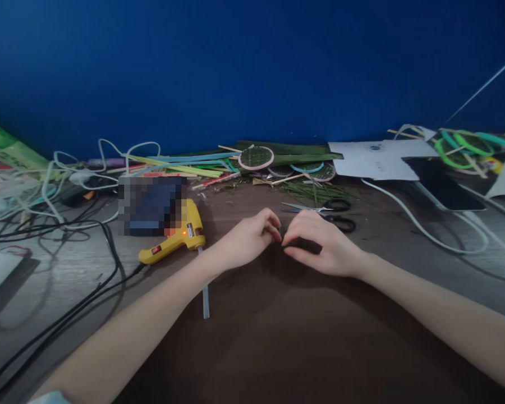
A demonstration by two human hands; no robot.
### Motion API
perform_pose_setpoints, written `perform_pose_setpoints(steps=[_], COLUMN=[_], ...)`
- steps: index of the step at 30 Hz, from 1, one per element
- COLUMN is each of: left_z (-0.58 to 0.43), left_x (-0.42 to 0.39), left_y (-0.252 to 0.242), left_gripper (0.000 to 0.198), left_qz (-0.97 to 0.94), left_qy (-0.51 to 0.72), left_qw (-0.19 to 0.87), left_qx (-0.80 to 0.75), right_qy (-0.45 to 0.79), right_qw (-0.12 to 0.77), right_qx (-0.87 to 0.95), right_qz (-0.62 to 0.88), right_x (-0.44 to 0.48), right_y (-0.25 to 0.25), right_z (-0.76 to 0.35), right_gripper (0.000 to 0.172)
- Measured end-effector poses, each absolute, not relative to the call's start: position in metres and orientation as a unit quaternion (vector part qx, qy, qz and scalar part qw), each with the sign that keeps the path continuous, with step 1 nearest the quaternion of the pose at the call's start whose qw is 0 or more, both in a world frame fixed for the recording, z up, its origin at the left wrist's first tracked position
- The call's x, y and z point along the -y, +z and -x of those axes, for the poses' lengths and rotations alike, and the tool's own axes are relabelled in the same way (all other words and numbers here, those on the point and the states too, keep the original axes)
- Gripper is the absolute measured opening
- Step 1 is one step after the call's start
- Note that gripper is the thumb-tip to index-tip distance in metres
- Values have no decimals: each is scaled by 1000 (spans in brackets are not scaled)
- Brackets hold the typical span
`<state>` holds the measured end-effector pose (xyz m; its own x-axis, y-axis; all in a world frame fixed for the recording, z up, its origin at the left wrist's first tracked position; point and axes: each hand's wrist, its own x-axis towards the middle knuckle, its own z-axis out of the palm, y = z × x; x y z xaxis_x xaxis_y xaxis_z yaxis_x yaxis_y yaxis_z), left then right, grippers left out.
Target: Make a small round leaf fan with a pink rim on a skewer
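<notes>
Over the middle of the dark tabletop, my left hand [252, 238] and my right hand [313, 241] are close together with fingertips pinched. Between them shows a small dark green piece [280, 231], perhaps a bit of leaf; most of it is hidden by the fingers. Just behind my right hand lie black-handled scissors [326, 207], blades pointing left. To the left of my left hand rests a yellow hot glue gun [174, 238], its small light glowing orange. A clear glue stick [206, 300] extends from it and passes beneath my left forearm.
Woven green discs with a pink rim [256, 159], leaf strips [294, 154] and thin sticks lie along the blue wall [252, 67]. White cables [53, 191] and black cords [109, 264] tangle on the left. White paper [370, 160] and a phone [444, 182] are at right.
</notes>
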<state>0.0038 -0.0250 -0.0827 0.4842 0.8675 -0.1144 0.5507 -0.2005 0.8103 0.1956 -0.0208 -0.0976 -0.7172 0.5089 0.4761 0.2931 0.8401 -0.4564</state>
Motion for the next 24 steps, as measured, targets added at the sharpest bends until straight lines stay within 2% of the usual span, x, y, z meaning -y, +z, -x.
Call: perform_pose_setpoints(steps=[3,6,9,13,16,21,24], left_z=[-3,-4,-8,-13,-14,-14,-15], left_x=[26,28,30,32,33,33,32], left_y=[-82,-80,-81,-84,-84,-83,-82], left_gripper=[25,14,7,11,13,7,6], left_qz=[-762,-787,-805,-813,-816,-816,-810], left_qy=[184,173,162,157,155,147,142], left_qw=[411,374,335,291,267,258,262], left_qx=[-465,-459,-463,-479,-488,-496,-505], right_qy=[199,223,243,273,295,277,281], right_qw=[352,376,383,372,318,150,102], right_qx=[870,831,808,798,814,897,905], right_qz=[282,345,376,388,386,310,303], right_x=[19,17,15,11,6,-5,-8], right_y=[-97,-98,-98,-96,-91,-82,-81], right_z=[-194,-193,-191,-193,-200,-212,-216], right_gripper=[12,13,13,13,13,10,7])
